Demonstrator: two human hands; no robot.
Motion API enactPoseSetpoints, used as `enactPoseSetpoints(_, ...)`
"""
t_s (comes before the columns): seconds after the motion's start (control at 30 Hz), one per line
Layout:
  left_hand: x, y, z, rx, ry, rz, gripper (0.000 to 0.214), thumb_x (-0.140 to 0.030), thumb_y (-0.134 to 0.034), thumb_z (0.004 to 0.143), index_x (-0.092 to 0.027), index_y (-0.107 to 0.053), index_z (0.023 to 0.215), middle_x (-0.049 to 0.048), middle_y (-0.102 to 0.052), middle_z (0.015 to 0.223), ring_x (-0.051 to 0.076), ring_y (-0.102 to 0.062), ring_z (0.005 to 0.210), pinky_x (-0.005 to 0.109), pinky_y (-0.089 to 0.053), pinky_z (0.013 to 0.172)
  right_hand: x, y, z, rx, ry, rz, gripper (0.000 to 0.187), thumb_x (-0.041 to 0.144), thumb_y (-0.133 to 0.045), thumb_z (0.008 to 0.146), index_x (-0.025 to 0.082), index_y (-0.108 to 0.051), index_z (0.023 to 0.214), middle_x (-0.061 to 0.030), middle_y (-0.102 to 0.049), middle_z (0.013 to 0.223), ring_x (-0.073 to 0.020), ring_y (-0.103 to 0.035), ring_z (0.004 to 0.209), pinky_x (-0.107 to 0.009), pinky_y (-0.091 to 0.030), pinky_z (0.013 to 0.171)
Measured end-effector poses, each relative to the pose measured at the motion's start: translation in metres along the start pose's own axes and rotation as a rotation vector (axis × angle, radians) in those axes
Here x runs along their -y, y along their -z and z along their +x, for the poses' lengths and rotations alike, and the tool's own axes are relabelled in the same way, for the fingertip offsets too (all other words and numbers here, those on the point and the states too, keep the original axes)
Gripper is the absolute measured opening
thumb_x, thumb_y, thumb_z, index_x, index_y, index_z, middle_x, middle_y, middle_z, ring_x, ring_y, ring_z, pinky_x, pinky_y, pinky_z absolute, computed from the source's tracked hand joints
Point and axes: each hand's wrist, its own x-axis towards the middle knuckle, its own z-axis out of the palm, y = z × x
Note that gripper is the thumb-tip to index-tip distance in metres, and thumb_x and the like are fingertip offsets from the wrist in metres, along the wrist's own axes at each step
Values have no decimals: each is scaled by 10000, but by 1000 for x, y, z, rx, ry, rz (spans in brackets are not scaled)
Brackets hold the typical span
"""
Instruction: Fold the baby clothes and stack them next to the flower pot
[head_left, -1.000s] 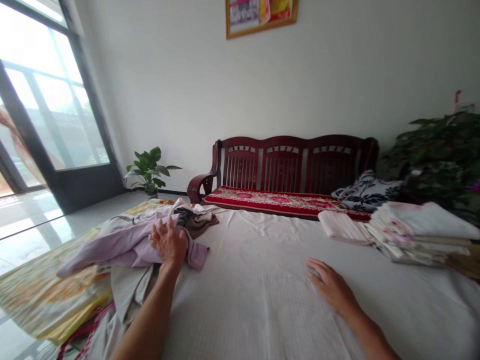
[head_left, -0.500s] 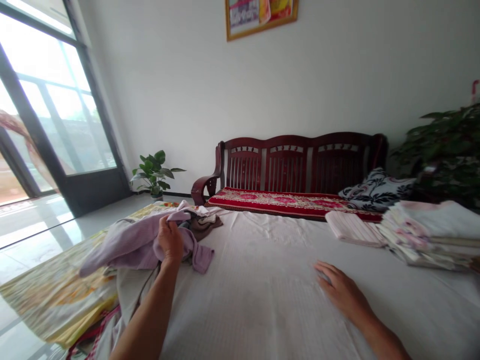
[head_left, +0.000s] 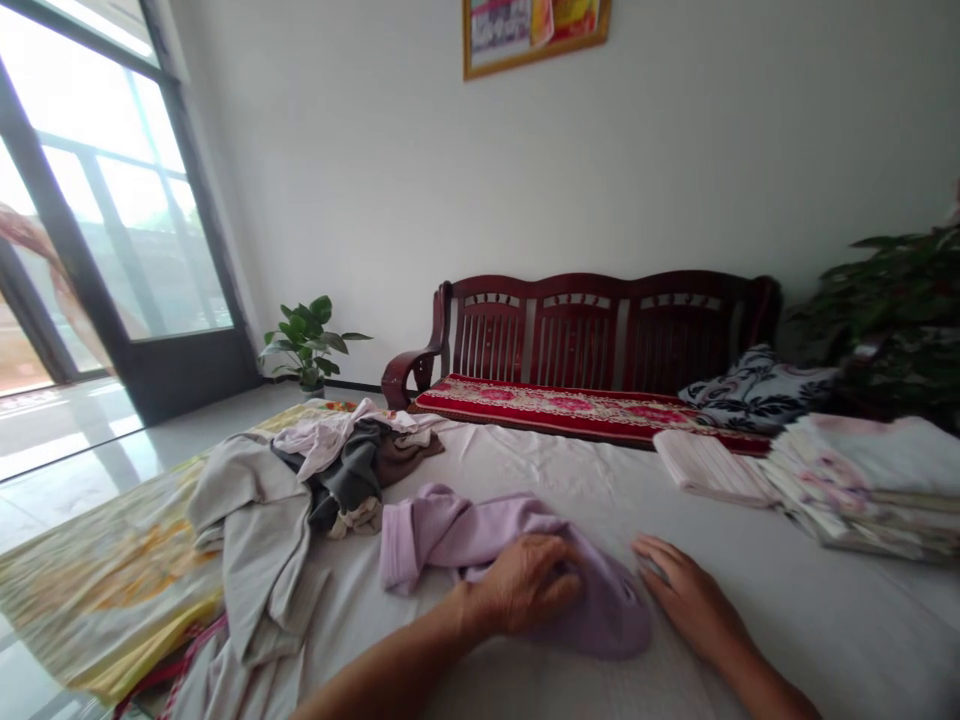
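A crumpled lilac garment point(head_left: 480, 530) lies on the white sheet in front of me; whether it is a top or trousers I cannot tell. My left hand point(head_left: 529, 590) is on top of it, closed with curled fingers gripping the cloth. To its right, my right hand point(head_left: 686, 590) hovers low over or rests on the sheet, fingers stretched out and nothing visible held. Its fingertips are close to the garment's right end. At the left, a grey garment point(head_left: 259, 540) lies spread beside a loose heap of dark clothes point(head_left: 352, 470) and a pale pink piece point(head_left: 319, 440).
A stack of folded cloths point(head_left: 862, 480) stands at the right, with a folded striped pink cloth point(head_left: 712, 465) beside it. A yellow patterned cloth point(head_left: 105, 580) covers the left edge. Beyond are a dark red wooden bench point(head_left: 577, 340), a cushion point(head_left: 757, 390) and potted plants point(head_left: 307, 345).
My left hand has carried the lilac garment from the heap at the left to the middle of the sheet, uncovering the grey garment and dark clothes. My right hand has hardly moved.
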Motion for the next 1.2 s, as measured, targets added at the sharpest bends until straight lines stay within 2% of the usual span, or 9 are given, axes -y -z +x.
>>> enactPoseSetpoints(0.13,15,-6,-8,-10,-23,137,186,-229,-531,903,-240,-695,991,76,-729,941,241,-654,906,371,-479,888,13,7,-2,5,7,9,468,427,-386,890,201,-721,1126,-111,-666,1288,-252,-597,1220,-438,-445,1086)
enactPoseSetpoints(0.3,20,-10,-10,-70,-26,219,254,-198,-468,905,-235,-706,985,82,-731,910,248,-641,882,390,-468,840,33,15,-7,26,12,27,460,420,-365,928,216,-731,1118,-96,-682,1265,-244,-601,1209,-436,-438,1086)
enactPoseSetpoints(0.43,16,-11,-11,41,-5,248,295,-179,-458,892,-259,-727,984,59,-739,856,233,-651,801,364,-465,802,41,12,-9,29,10,51,440,397,-375,937,208,-736,1102,-99,-688,1249,-235,-598,1200,-415,-424,1087)
enactPoseSetpoints(0.57,15,-11,-12,69,3,259,289,-181,-468,882,-257,-732,973,57,-736,841,239,-661,803,359,-459,794,51,9,5,61,-14,80,413,352,-375,918,215,-746,1037,-91,-723,1149,-235,-624,1115,-388,-443,1026)
enactPoseSetpoints(0.8,23,-17,-15,46,-116,299,185,-135,-514,852,-212,-680,883,19,-707,774,189,-638,735,320,-432,720,90,0,53,294,-195,378,306,381,-535,810,178,-734,923,-55,-751,883,-231,-654,887,-305,-485,783)
enactPoseSetpoints(0.9,24,-18,-17,24,-168,328,184,-122,-498,867,-203,-662,889,6,-690,757,166,-624,706,300,-419,708,102,-10,65,441,-297,433,259,352,-625,722,176,-714,890,-21,-727,774,-207,-634,761,-274,-453,658)
enactPoseSetpoints(1.0,23,-17,-16,9,-215,323,184,-100,-493,859,-200,-644,891,-3,-685,752,154,-620,692,284,-412,700,112,-18,67,565,-304,426,162,274,-662,634,168,-684,754,0,-688,683,-185,-595,676,-250,-389,578)
enactPoseSetpoints(1.1,23,-16,-15,-8,-259,306,194,-80,-485,849,-205,-624,899,-7,-682,762,144,-614,692,272,-408,703,123,-17,63,538,-241,436,112,262,-667,624,170,-655,687,10,-679,683,-185,-589,715,-241,-371,589)
enactPoseSetpoints(1.2,23,-15,-16,-33,-276,304,185,-93,-465,870,-205,-612,889,-1,-661,738,142,-596,677,274,-412,699,124,-2,58,383,-207,591,203,364,-638,718,178,-663,796,-4,-708,779,-204,-612,801,-256,-420,654)
